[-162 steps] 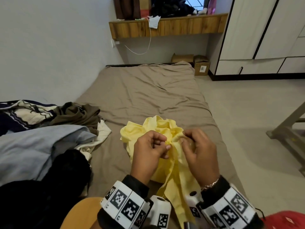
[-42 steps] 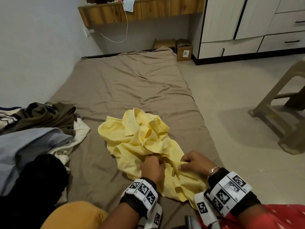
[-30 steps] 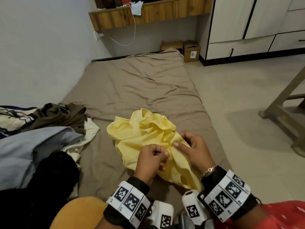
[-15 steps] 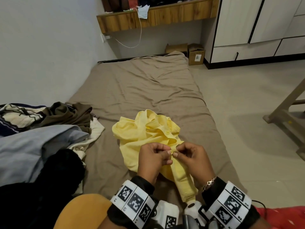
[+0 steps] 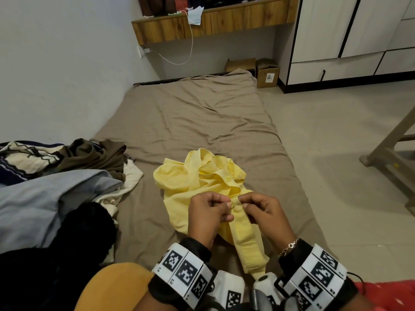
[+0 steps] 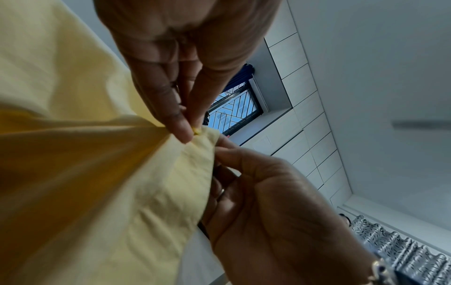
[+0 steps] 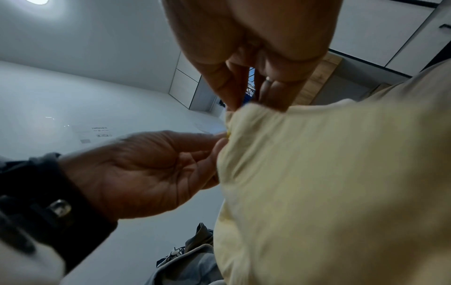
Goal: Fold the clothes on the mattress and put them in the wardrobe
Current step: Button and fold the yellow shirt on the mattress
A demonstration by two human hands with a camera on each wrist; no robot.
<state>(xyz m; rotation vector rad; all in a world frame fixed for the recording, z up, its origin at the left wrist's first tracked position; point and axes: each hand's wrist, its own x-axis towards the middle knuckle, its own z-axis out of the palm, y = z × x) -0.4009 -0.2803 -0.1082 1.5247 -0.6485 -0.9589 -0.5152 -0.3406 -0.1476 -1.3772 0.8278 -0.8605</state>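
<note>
A crumpled yellow shirt (image 5: 197, 180) lies on the brown mattress (image 5: 202, 113) just ahead of me. Its front strip hangs down toward my wrists. My left hand (image 5: 228, 205) and right hand (image 5: 243, 203) meet at that strip, and each pinches the cloth between thumb and fingers. In the left wrist view, my left hand (image 6: 192, 133) nips the shirt (image 6: 97, 173) edge at a small yellow button (image 6: 197, 131). The right wrist view has my right hand (image 7: 244, 108) pinching the shirt (image 7: 329, 183) fold from above. The white wardrobe (image 5: 336, 30) stands at the far right, doors closed.
A heap of other clothes (image 5: 67, 176) sits at the mattress's left side against the wall. Cardboard boxes (image 5: 267, 72) stand at the far end below a wooden shelf (image 5: 213, 21). A plastic stool (image 5: 390, 158) stands on the tiled floor to the right.
My hands have come up off the mattress with the shirt's front strip and closed in on one spot of it. Over the last half second they have barely moved.
</note>
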